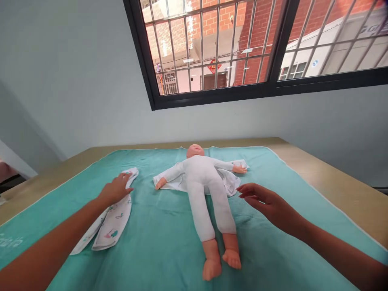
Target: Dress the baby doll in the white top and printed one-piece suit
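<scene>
A baby doll (200,173) with a white cloth body lies on its back, arms spread, its head toward the wall and bare feet toward me. Under its back and arms is a spread white baby shirt (228,182). Small white printed baby pants (117,222) lie on the left, legs pointing toward me. My left hand (114,190) is over the waist end of the pants, thumb and fingers apart; whether it presses on the cloth is hard to see. Near the right edge of the shirt, my right hand (265,202) hovers open and empty, fingers loosely stretched toward the doll.
A teal towel (157,250) with a pale border covers most of a wooden table (321,173). Behind the table stands a grey wall (91,101) with a dark-framed, barred window (212,99) above it.
</scene>
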Demonstrator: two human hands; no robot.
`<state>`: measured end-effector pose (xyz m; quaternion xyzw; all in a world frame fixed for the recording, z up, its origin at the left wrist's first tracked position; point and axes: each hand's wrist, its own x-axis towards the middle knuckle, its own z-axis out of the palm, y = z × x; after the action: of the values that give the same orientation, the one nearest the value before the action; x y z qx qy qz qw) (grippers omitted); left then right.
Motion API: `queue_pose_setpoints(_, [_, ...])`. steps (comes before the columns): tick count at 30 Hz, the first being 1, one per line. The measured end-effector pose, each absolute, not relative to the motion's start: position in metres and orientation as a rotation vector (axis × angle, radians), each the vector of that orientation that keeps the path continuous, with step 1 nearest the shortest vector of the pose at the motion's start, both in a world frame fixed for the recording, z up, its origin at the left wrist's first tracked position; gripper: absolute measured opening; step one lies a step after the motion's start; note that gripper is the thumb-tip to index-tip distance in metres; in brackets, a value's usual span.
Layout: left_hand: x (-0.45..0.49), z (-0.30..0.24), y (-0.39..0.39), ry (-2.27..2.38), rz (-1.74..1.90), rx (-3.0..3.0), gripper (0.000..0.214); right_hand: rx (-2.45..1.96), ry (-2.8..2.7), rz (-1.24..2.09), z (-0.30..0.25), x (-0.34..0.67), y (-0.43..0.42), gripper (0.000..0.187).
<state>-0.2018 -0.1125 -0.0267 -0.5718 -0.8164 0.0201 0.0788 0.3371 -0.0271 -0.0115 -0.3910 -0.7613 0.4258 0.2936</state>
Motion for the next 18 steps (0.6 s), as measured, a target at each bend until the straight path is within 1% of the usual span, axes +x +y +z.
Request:
queue_pose_setpoints(3, [-0.157, -0.039, -0.102, -2.153, 0.103, -1.961, 0.048, -1.162, -1.977, 1.136, -0.024, 0.358, -0.020, 0.036])
queue_pose_setpoints(6, [-0.114, -0.039, -0.096, -1.971, 0.027, -2.117, 0.038, -1.260, -1.944, 1.127, -0.042, 0.368, -0.008, 0.036])
queue_pose_setpoints(12, [-0.056, -0.056, -0.092, -1.822, -0.217, -2.156, 0.033, -1.278, -2.035, 1.017, -0.073, 0.365, 0.007, 0.031])
queue_pose_setpoints(18, [-0.035, -0.065, -0.091, -1.788, -0.407, -2.179, 0.029, -1.184, -2.150, 0.984, -0.078, 0.363, 0.005, 0.027])
